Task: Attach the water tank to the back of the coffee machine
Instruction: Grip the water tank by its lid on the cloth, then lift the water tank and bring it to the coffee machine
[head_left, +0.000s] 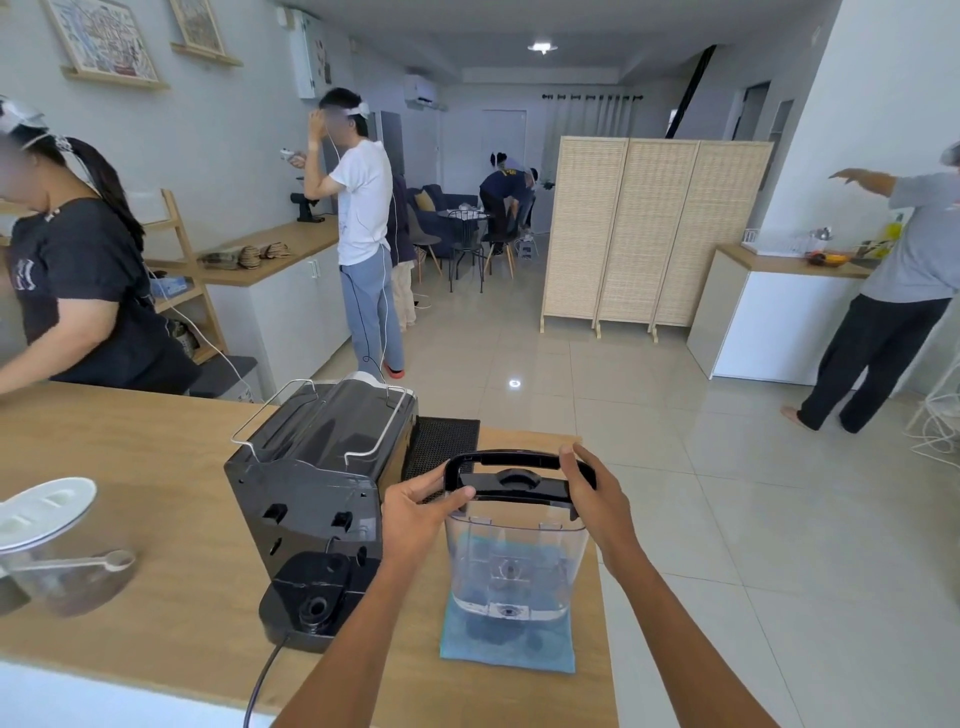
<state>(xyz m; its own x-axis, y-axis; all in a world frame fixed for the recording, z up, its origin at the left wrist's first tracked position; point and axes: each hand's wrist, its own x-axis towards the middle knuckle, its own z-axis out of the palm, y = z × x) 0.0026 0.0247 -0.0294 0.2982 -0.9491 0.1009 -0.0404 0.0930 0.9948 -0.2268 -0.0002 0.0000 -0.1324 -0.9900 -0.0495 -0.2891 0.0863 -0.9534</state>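
Observation:
A clear plastic water tank with a black lid and raised black handle stands upright on a blue cloth, to the right of the black coffee machine. The machine's back faces me, with its empty round tank base at the bottom. My left hand grips the left end of the tank's lid. My right hand holds the right end of the lid and handle.
The wooden counter carries a lidded container with a scoop at the left and a black mat behind the machine. The machine's power cord runs off the near edge. A person leans over the counter's far left; others stand farther off.

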